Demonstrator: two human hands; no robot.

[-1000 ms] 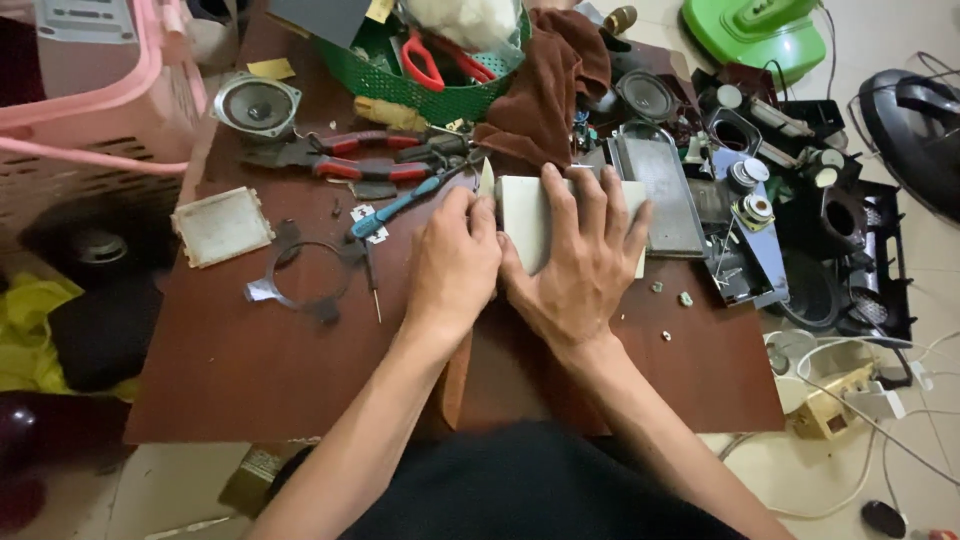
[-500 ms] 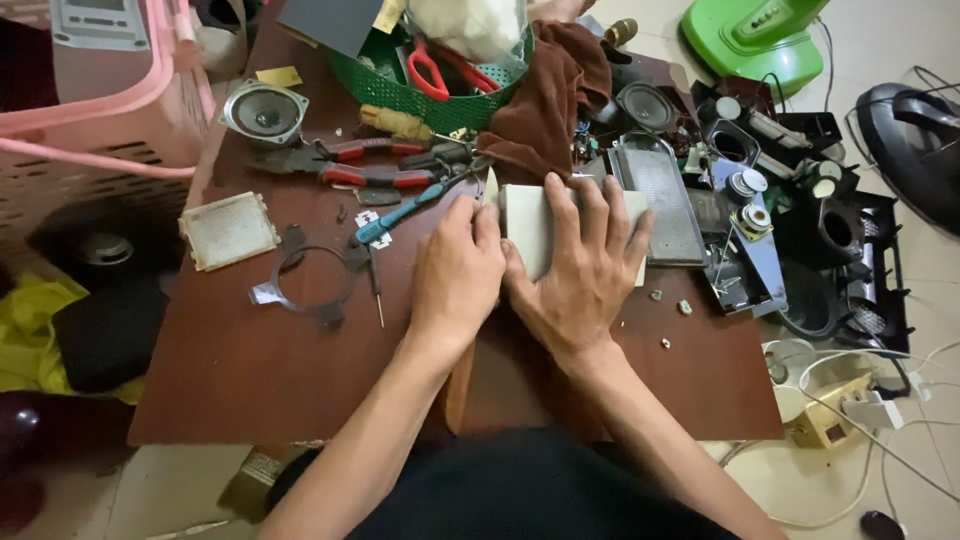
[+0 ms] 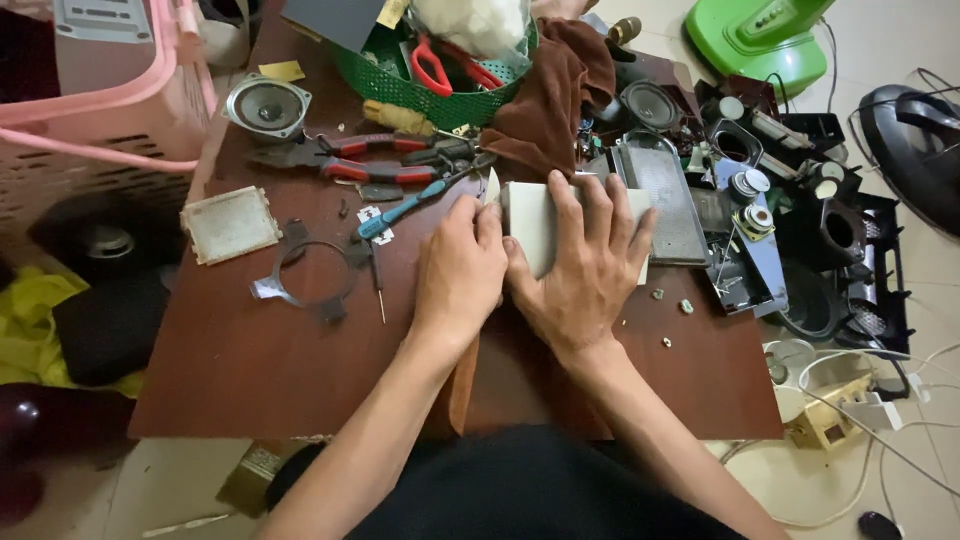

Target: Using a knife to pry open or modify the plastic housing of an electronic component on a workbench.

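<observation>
A cream-coloured plastic box [image 3: 528,222] lies in the middle of the brown table [image 3: 250,370]. My right hand [image 3: 585,265] lies flat over it with fingers spread, pressing it down. My left hand [image 3: 462,265] is curled against the box's left edge, fingertips on its side. Just left of that hand lie a blue-handled screwdriver [image 3: 400,210], a thin black screwdriver [image 3: 378,280] and a black ring-shaped bracket [image 3: 312,272].
Red-handled pliers [image 3: 370,160], a round speaker [image 3: 266,105], a green basket [image 3: 440,90], a brown cloth [image 3: 550,95] and a silver metal panel [image 3: 662,195] crowd the far side. A square mesh plate [image 3: 230,224] lies left. Small screws [image 3: 672,300] sit right of my hand. Black plastic parts [image 3: 830,250] fill the right.
Both hands stay on the box in nearly the same grip. The view has shifted slightly, so everything sits a little lower in the picture.
</observation>
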